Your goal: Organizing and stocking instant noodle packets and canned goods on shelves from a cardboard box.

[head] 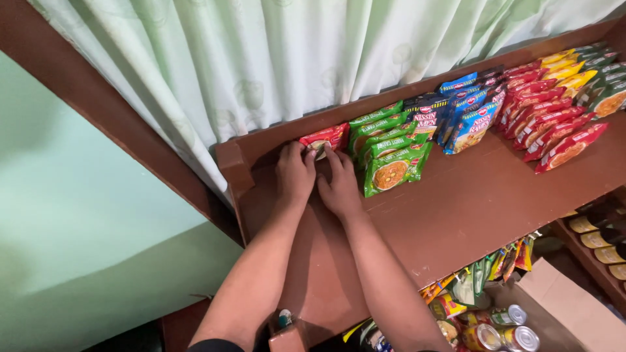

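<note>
Red noodle packet (pixel 324 138) stood at the far left end of the brown wooden shelf (pixel 469 195), against the back rail, touching both hands. Left hand (pixel 294 175) curled at the packet's left edge, fingertips pinched narrowly on its corner. Right hand (pixel 340 184) laid flat just beside, fingers stretched up against the packet's front, pressing rather than clasping. Wrists close together, forearms running back toward the lower edge of the view.

Immediately right of the packet: green noodle packets (pixel 389 150) leaning in an overlapping row, the front one tilted forward. Further right, blue noodle packets (pixel 466 111) stacked the same way, then a longer run of red packets (pixel 551 124) and yellow packets (pixel 567 68) toward the shelf's right end.

Behind the rail, pale green curtain (pixel 293 52) hanging in folds. Left of the shelf, light green wall (pixel 85 215). Below the shelf front, hanging sachets (pixel 495 264), tin cans (pixel 508 329) and a brown cardboard box (pixel 574 303). At far right, lower shelf with jars (pixel 596 238), only partly visible.
</note>
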